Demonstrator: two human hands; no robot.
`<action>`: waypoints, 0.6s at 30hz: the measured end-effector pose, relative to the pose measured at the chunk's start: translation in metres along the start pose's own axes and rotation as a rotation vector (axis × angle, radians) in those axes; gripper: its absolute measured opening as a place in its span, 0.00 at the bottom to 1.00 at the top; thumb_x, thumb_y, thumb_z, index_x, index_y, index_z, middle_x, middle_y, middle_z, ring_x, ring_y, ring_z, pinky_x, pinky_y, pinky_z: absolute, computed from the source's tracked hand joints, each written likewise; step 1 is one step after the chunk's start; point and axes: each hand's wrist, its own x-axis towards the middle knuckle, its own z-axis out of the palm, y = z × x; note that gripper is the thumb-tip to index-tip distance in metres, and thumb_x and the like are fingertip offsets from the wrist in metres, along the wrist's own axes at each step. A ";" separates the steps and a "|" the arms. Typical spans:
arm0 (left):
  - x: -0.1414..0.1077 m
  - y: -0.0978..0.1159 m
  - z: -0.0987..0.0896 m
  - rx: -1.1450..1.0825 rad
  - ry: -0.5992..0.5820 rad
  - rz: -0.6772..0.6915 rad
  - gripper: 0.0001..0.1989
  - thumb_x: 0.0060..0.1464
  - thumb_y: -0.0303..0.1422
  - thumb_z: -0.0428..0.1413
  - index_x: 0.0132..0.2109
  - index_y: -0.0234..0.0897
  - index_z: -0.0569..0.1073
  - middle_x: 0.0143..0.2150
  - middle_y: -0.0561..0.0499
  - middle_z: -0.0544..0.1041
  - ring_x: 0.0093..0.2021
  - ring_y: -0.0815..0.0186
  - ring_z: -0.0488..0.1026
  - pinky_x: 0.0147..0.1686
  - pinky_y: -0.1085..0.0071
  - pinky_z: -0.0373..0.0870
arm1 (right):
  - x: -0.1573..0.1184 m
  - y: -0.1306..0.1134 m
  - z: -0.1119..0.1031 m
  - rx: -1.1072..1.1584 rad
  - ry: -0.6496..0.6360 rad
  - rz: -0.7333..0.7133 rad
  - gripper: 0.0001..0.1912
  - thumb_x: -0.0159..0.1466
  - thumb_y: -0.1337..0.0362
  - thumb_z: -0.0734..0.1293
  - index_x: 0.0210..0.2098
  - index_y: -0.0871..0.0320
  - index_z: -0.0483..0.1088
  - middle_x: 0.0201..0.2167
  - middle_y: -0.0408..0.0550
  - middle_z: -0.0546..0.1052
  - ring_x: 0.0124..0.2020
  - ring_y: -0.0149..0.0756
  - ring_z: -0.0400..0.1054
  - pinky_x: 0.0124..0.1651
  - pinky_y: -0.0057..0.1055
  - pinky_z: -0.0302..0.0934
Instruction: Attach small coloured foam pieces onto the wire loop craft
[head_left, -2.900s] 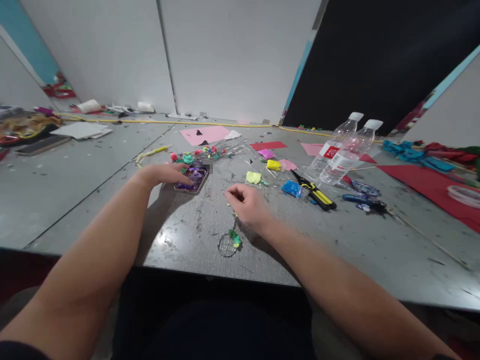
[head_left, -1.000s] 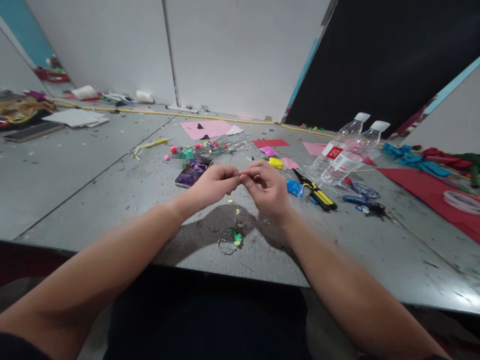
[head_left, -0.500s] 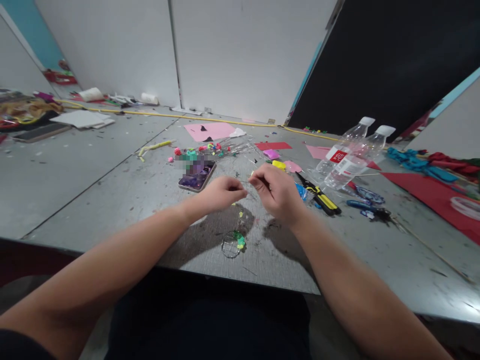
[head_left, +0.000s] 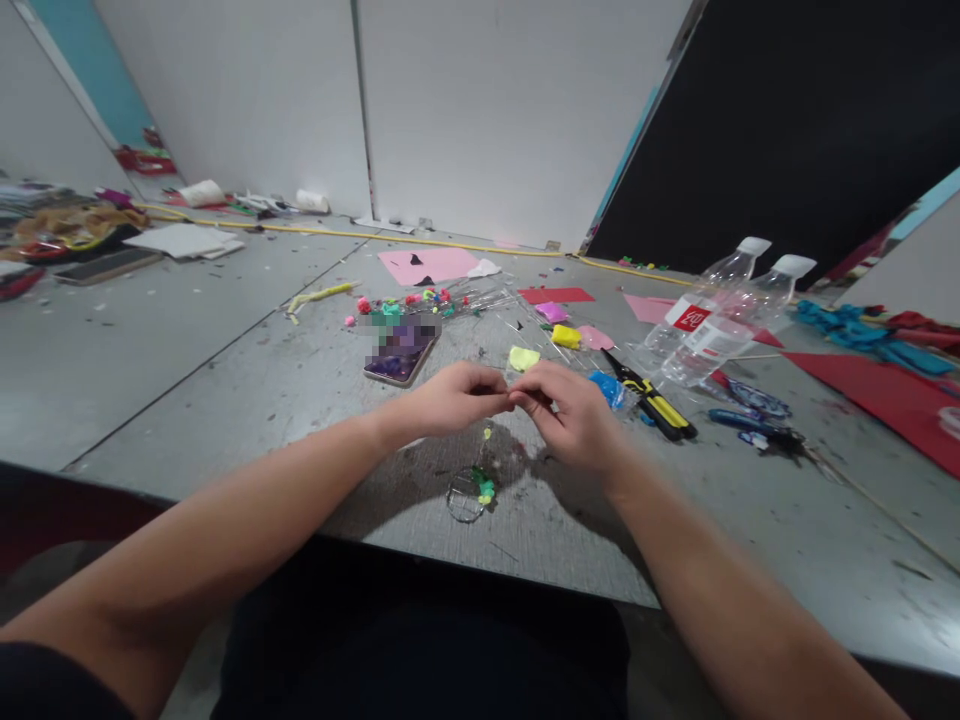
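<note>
My left hand (head_left: 466, 397) and my right hand (head_left: 564, 408) meet fingertip to fingertip above the grey table (head_left: 247, 430). Both are closed in a pinch; whatever lies between the fingers is too small to make out. Below them on the tabletop sits a round wire frame (head_left: 460, 502) with green and yellow clay bits (head_left: 486, 488) on its right side. A small yellow piece (head_left: 487, 434) lies just under the fingertips. Beyond my hands is a pale yellow clay lump (head_left: 524, 358). A phone (head_left: 402, 352) rests to the left of it.
To the right lie black-and-yellow pliers (head_left: 660, 405), a blue packet (head_left: 607, 390), blue-handled pliers (head_left: 750, 424) and two clear plastic bottles (head_left: 712, 320). Colourful clay balls on wires (head_left: 420, 300) lie behind the phone. Pink paper (head_left: 431, 265) and red paper (head_left: 885, 400) are spread about.
My hands have come together from slightly apart, their fingertips now touching. The pale yellow lump behind them has come into clear view. The camera view has shifted slightly.
</note>
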 end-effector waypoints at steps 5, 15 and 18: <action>-0.002 0.000 -0.004 -0.054 -0.001 0.010 0.12 0.57 0.39 0.57 0.30 0.36 0.72 0.26 0.56 0.64 0.27 0.71 0.59 0.28 0.71 0.54 | 0.001 -0.001 0.001 0.019 -0.007 -0.034 0.04 0.71 0.67 0.67 0.40 0.54 0.75 0.36 0.47 0.76 0.34 0.34 0.69 0.36 0.32 0.66; -0.005 0.005 -0.007 -0.127 0.043 -0.051 0.11 0.57 0.35 0.57 0.29 0.35 0.73 0.24 0.55 0.66 0.26 0.71 0.60 0.27 0.71 0.53 | 0.001 -0.003 0.000 0.026 0.020 -0.050 0.10 0.70 0.65 0.68 0.48 0.52 0.80 0.40 0.49 0.80 0.31 0.32 0.71 0.33 0.32 0.70; -0.005 0.005 -0.008 -0.123 0.043 -0.056 0.10 0.55 0.33 0.56 0.27 0.36 0.72 0.24 0.55 0.67 0.26 0.71 0.60 0.28 0.70 0.54 | 0.000 -0.004 -0.001 0.015 0.026 -0.075 0.11 0.70 0.68 0.67 0.48 0.53 0.80 0.42 0.50 0.81 0.33 0.33 0.74 0.34 0.33 0.72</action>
